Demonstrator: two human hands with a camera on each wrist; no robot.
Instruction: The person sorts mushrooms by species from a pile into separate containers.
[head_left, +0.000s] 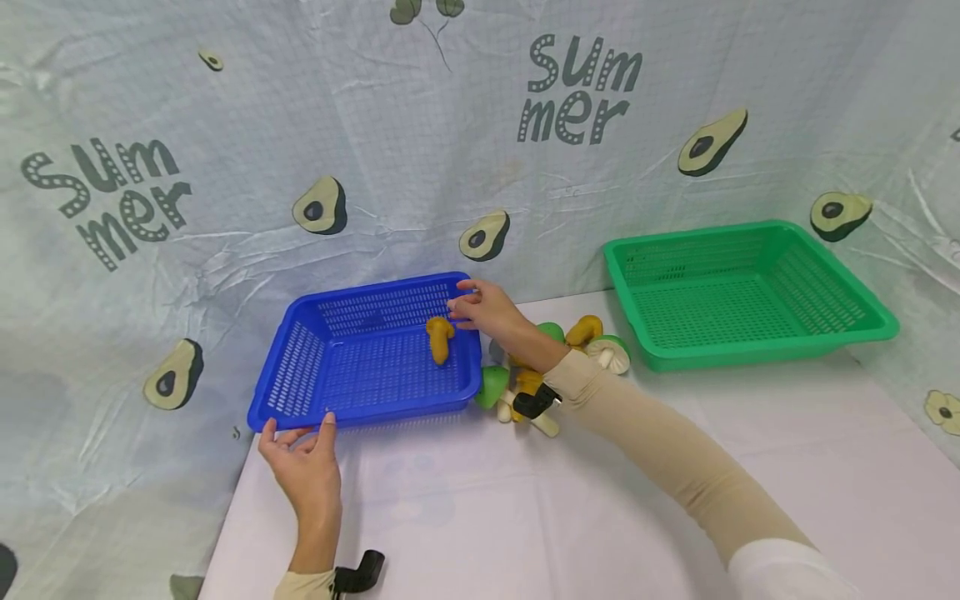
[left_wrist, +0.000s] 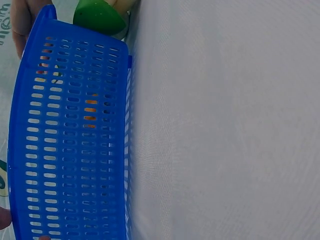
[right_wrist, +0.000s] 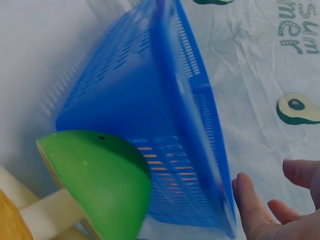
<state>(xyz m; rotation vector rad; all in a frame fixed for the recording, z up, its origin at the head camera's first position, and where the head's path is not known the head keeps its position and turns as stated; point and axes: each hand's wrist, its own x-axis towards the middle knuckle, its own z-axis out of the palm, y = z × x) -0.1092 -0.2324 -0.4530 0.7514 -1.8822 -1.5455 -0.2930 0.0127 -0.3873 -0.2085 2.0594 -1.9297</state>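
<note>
A blue slotted basket (head_left: 390,407) stands on the left of the table, with one orange-brown toy mushroom (head_left: 440,340) inside at its right end. At the basket's near left corner, my left hand (head_left: 306,471) holds the rim between thumb and fingers; most of this hand is outside the left wrist view. My right hand (head_left: 491,317) is at the far right corner, its fingers spread and a fingertip at the rim. In the right wrist view, a green-capped toy mushroom (right_wrist: 105,175) lies against the basket's outer end wall.
A pile of toy mushrooms, including a green-capped one (head_left: 611,354) and an orange-brown one (head_left: 585,330), lies between the baskets, partly hidden by my right forearm. A green basket (head_left: 765,354) stands at the right. Printed cloth (head_left: 405,167) hangs behind the table.
</note>
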